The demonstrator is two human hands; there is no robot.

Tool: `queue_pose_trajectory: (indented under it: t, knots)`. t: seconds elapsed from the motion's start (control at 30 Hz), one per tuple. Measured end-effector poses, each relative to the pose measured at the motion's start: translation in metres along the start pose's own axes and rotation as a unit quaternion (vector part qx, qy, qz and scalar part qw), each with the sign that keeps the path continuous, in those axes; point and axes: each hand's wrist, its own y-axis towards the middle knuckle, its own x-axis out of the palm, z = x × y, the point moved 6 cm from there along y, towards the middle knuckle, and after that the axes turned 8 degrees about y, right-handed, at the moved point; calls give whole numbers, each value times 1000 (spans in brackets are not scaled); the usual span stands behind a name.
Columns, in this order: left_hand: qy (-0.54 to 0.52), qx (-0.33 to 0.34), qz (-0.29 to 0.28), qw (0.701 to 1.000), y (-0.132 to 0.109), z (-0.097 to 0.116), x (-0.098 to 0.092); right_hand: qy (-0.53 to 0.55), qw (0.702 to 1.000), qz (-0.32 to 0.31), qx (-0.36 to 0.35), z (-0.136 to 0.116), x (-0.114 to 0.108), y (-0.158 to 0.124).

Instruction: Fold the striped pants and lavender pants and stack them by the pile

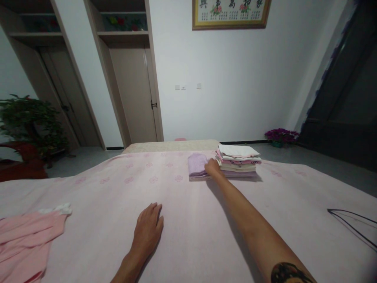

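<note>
My left hand [147,228] lies flat on the pink floral cover [176,220], fingers stretched out, holding nothing. My right hand [212,167] reaches far forward, its fingers closed at the right edge of a folded purple garment [197,164]. That garment rests on a pale folded layer. Just right of the hand stands a stack of folded clothes [238,157], white on top with pink, cream and purple layers below. A pink garment with white trim [29,239] lies loosely spread at the left.
A thin black wire loop [350,220] lies at the right edge of the cover. Beyond the far edge shows a beige surface [173,146]. A purple-flowered pot plant [281,136] stands on the floor at the right, and a leafy plant [32,122] at the left.
</note>
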Motion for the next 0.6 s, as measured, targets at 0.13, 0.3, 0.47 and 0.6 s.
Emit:
queue_pose_trajectory:
  t: [0.13,0.3,0.47,0.6]
  knots:
    - [-9,-2,-4,1000,0,2,-3,-74,992,14,-100,-24,8,-11]
    - [-17,-5,-9,1000,1,4,-7,-198,959,-76,-190,-20,37,-22]
    - [-25,-7,-4,1000,1,4,-8,-210,959,-98,-161,-2,45,-19]
    - [-27,-8,-5,1000,1,4,-10,-210,959,-111,-152,-6,37,-23]
